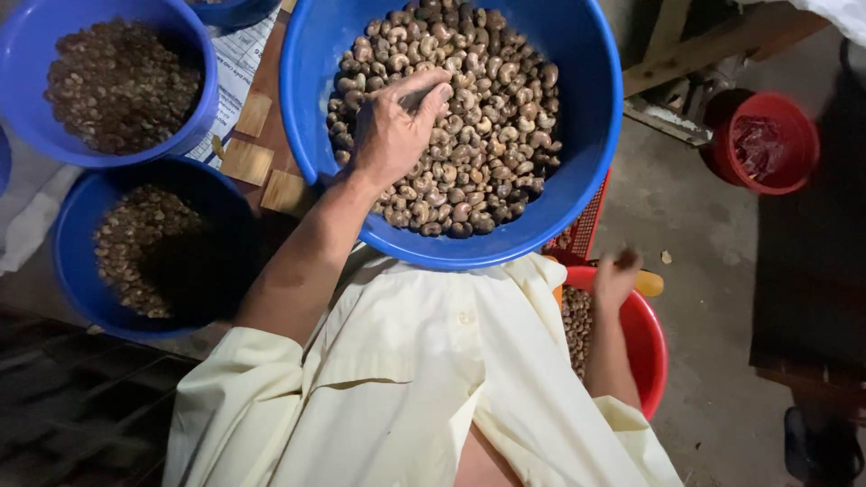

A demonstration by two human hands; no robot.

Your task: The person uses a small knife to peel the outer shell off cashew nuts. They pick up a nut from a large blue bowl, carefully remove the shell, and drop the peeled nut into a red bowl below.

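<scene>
The left hand (392,135) rests on the heap of cashew nuts (478,117) in the big blue basin (591,144), fingers together and curled into the nuts. The right hand (616,278) hovers over the red tub (651,347) on the grey concrete floor (686,207); its fingers are too blurred to tell. Two smaller blue bowls (81,271) of nuts sit on a dark wooden counter (271,135) with small wood squares (245,162), and a red bucket (794,144) stands further off in the dim room.

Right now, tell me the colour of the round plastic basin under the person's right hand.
Red round plastic basin, beneath the right hand; seen in the head view.
</scene>
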